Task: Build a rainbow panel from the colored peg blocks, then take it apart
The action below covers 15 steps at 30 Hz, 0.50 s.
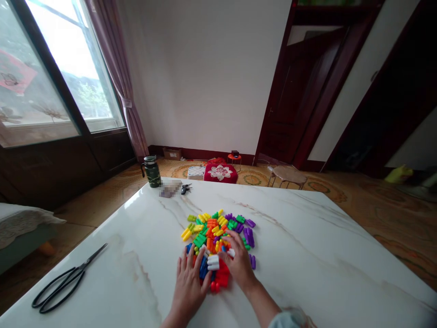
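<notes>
A heap of plastic building blocks (211,230) in orange, yellow, green, purple, blue, red and white lies on the white marbled table. My left hand (190,279) rests at the heap's near left side, fingers spread over blue blocks (203,266). Over the near right side curves my right hand (241,263), its thumb and fingers apart around a small white piece (232,252); whether it grips that piece is unclear. Between both hands sits a white ridged block (213,262), above red blocks (222,275). My palms hide part of the heap.
Black-handled scissors (73,279) lie on the left of the table (307,255). At its far left corner stand a camouflage-patterned flask (152,172), a blurred item (170,188) and keys (186,188). Beyond are a red flowered stool (220,173) and a round stool (288,175).
</notes>
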{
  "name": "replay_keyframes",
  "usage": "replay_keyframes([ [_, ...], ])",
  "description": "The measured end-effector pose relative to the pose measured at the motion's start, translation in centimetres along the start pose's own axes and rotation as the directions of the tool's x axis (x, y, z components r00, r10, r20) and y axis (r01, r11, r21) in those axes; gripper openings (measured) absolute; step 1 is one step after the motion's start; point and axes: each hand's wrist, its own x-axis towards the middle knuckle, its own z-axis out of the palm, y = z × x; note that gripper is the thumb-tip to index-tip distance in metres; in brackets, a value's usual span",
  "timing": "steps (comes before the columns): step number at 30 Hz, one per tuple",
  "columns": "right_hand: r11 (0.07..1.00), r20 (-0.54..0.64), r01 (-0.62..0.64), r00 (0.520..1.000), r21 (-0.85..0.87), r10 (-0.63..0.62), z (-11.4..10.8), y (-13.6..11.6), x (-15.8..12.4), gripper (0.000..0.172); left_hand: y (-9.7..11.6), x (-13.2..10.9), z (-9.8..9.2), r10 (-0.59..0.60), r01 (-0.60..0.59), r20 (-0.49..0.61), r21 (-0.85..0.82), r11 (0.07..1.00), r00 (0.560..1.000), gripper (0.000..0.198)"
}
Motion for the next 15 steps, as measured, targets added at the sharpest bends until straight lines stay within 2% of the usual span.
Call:
replay_keyframes([
  [2,0.993,-0.045,-0.016,0.999,-0.119,0.011,-1.1,2.2,2.8,0.028,-0.1,0.0,0.2,0.010,-0.010,-0.010,0.004,1.000,1.000,0.062],
  [4,0.941,-0.039,-0.125,0.992,-0.316,0.119,-1.9,4.9,5.3,0.033,-0.2,-0.1,0.4,0.017,-0.016,-0.025,0.009,1.000,1.000,0.061],
  [6,0.830,0.022,-0.267,0.948,-0.490,0.318,-2.1,7.4,6.9,0.047,-0.2,-0.1,0.6,0.025,-0.024,-0.039,0.017,1.000,0.999,0.061],
  [8,0.765,0.093,-0.306,0.899,-0.566,0.429,-1.7,9.2,7.4,0.054,-0.2,-0.2,0.7,0.035,-0.033,-0.050,0.031,0.999,0.998,0.061],
  [9,0.765,0.119,-0.299,0.892,-0.570,0.437,-1.3,9.7,7.3,0.053,-0.2,-0.2,0.7,0.040,-0.038,-0.054,0.039,0.999,0.998,0.062],
  [11,0.804,0.115,-0.280,0.912,-0.525,0.393,-0.6,10.3,6.7,0.046,-0.2,-0.2,0.8,0.049,-0.046,-0.060,0.051,0.998,0.997,0.063],
  [13,0.852,0.031,-0.318,0.931,-0.417,0.363,-0.1,10.3,6.2,0.036,-0.2,-0.2,0.8,0.050,-0.047,-0.064,0.055,0.997,0.997,0.065],
  [15,0.876,-0.069,-0.381,0.923,-0.297,0.379,0.0,10.2,6.0,0.027,-0.2,-0.2,0.6,0.046,-0.043,-0.061,0.051,0.998,0.997,0.065],
])
